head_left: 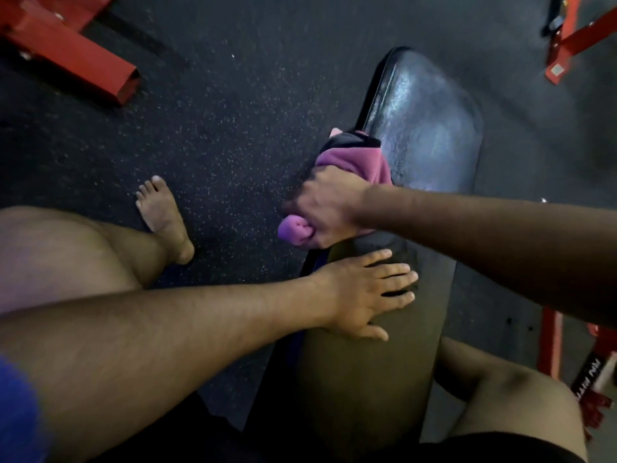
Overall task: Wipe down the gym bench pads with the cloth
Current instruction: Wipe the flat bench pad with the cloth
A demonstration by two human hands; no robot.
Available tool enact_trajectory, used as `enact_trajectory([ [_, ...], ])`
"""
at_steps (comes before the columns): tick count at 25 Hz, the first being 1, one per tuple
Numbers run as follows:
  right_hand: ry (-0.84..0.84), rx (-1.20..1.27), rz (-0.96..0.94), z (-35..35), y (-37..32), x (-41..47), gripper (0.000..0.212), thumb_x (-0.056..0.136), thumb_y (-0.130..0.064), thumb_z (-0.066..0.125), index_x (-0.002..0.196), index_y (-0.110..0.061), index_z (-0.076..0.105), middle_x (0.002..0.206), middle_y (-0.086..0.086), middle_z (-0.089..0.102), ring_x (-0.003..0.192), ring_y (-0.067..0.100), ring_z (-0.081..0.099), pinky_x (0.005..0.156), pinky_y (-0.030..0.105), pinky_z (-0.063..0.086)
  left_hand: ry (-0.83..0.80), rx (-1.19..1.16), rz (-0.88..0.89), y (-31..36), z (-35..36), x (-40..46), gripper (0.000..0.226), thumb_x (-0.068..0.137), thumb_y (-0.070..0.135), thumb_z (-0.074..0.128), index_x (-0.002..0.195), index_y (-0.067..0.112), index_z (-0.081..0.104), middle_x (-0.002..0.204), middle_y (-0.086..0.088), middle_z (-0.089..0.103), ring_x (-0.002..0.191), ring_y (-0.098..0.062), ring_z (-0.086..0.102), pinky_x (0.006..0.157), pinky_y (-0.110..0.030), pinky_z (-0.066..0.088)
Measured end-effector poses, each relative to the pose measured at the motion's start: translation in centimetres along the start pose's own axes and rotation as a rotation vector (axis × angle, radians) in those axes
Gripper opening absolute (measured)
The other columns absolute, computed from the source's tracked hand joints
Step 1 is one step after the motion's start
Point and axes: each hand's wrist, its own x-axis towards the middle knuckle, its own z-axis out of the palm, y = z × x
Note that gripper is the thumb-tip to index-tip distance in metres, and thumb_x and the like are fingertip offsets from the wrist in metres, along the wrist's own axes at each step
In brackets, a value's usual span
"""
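R hand [325, 208] grips purple cloth [354, 162], fingers curled round it, on far bench pad [430, 128] at 1 o'clock. L hand [364, 292] flat on near pad [360, 379], fingers spread.

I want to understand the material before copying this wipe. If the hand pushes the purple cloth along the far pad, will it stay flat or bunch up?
The purple cloth looks soft and floppy: it is already crumpled, a wad bulging from the right hand. It will probably bunch when pushed. The far pad looks glossy, so the cloth should slide easily.
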Motion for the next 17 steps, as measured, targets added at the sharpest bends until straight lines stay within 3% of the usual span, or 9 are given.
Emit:
enact_trajectory([
  [2, -0.014, -0.022, 0.013, -0.5, 3.4, -0.6, 0.038, 0.087, -0.061, 0.047, 0.083, -0.024, 0.048, 0.075, 0.006, 0.061, 0.066, 0.029, 0.056, 0.071, 0.039, 0.05, 0.011, 0.023, -0.005, 0.0, 0.0, -0.1, 0.077, 0.105, 0.065, 0.03, 0.165, 0.019, 0.017, 0.174, -0.01, 0.008, 0.161, -0.025, 0.004, 0.129, -0.049, -0.003],
  [6, 0.073, -0.11, 0.417, -3.3, 11.0, 0.5, 0.057, 0.091, -0.062, 0.051, 0.062, -0.013, 0.044, 0.073, 0.014, 0.061, 0.064, 0.03, 0.052, 0.069, 0.038, 0.046, 0.06, 0.036, 0.0, -0.2, 0.4, 0.4, 0.08, 0.101, 0.071, 0.034, 0.164, 0.022, 0.026, 0.173, -0.009, 0.017, 0.16, -0.024, 0.014, 0.129, -0.053, 0.002],
  [11, 0.195, -0.034, 0.395, -0.9, 5.3, 0.7, 0.051, 0.085, -0.062, 0.048, 0.067, -0.015, 0.053, 0.066, 0.005, 0.051, 0.058, 0.029, 0.05, 0.06, 0.031, 0.035, 0.019, 0.051, 0.013, -0.7, 0.3, 1.6, 0.086, 0.098, 0.076, 0.032, 0.165, 0.023, 0.019, 0.174, -0.009, 0.008, 0.161, -0.026, 0.005, 0.128, -0.056, -0.001],
  [14, 0.253, 0.237, 0.415, -0.9, 2.5, -0.3, 0.051, 0.089, -0.062, 0.056, 0.065, -0.019, 0.044, 0.064, -0.002, 0.047, 0.065, 0.028, 0.048, 0.064, 0.033, 0.036, 0.066, 0.037, 0.018, -0.8, 0.5, 1.7, 0.083, 0.098, 0.075, 0.036, 0.164, 0.024, 0.026, 0.173, -0.007, 0.017, 0.16, -0.026, 0.012, 0.128, -0.056, 0.003],
  [17, 0.542, 0.628, 0.495, -3.1, 2.0, -1.4, 0.051, 0.087, -0.058, 0.055, 0.061, -0.017, 0.04, 0.059, -0.008, 0.043, 0.068, 0.026, 0.047, 0.068, 0.036, 0.04, 0.144, -0.069, 0.022, -1.0, -0.2, 1.3, 0.076, 0.097, 0.069, 0.047, 0.158, 0.023, 0.041, 0.164, -0.005, 0.038, 0.154, -0.023, 0.029, 0.128, -0.053, 0.011],
])
